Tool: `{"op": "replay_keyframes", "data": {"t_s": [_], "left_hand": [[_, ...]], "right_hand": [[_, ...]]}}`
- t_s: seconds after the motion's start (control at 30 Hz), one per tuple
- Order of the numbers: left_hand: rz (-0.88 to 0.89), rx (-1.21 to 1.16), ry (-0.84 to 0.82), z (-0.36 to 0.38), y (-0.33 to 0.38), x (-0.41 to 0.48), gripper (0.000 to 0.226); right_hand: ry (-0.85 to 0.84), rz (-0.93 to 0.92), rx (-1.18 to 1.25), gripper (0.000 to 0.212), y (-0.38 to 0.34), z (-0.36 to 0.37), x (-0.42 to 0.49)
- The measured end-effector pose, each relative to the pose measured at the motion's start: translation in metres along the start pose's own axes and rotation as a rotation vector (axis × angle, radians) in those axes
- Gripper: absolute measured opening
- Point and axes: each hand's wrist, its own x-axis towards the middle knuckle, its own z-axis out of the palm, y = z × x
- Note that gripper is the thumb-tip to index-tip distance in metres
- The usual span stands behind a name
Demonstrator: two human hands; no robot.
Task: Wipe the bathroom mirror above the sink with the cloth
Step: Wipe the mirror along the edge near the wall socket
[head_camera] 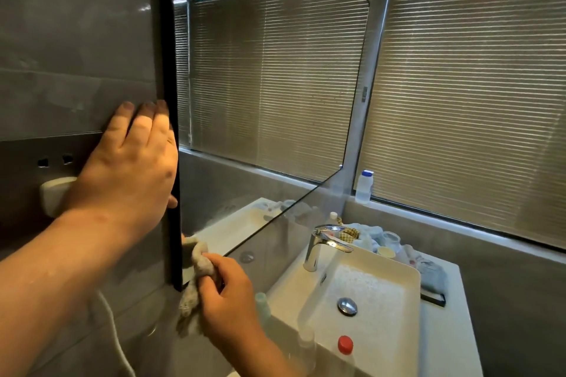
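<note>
1. Bracing the mirror [269,86] by its dark left edge with the left hand [131,168], fingers [144,122] straight and close together against the wall tile, thumb hooking round onto the glass side.
2. Gripping the cloth [196,278] in the right hand [226,294], fingers curled tight round the bunched fabric.
3. Pressing the cloth against the mirror's bottom left corner, loose end hanging below.
4. Standing below the mirror, to its right: sink [361,294] with tap [324,245], red cap [345,345] near its front rim.
</note>
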Motion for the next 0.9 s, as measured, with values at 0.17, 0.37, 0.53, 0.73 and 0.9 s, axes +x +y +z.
{"op": "replay_keyframes", "data": {"t_s": [0.17, 0.37, 0.53, 0.73, 0.9], "left_hand": [[0.005, -0.198, 0.045, 0.009, -0.001, 0.002, 0.122], [0.019, -0.371, 0.104, 0.028, 0.001, 0.012, 0.135], [0.065, -0.459, 0.117, 0.042, 0.004, 0.018, 0.146], [0.128, -0.574, 0.195, 0.05, 0.005, 0.021, 0.134], [0.091, -0.526, 0.177, 0.034, 0.004, 0.016, 0.129]], "right_hand": [[0.025, 0.038, 0.05, 0.02, -0.02, -0.023, -0.003], [0.093, 0.073, 0.0, 0.021, -0.026, -0.052, -0.015], [0.133, 0.149, 0.031, 0.028, -0.029, -0.06, -0.013], [0.169, 0.185, 0.127, 0.022, -0.037, -0.069, -0.005], [0.238, 0.139, 0.148, 0.009, -0.048, -0.089, -0.014]]}}
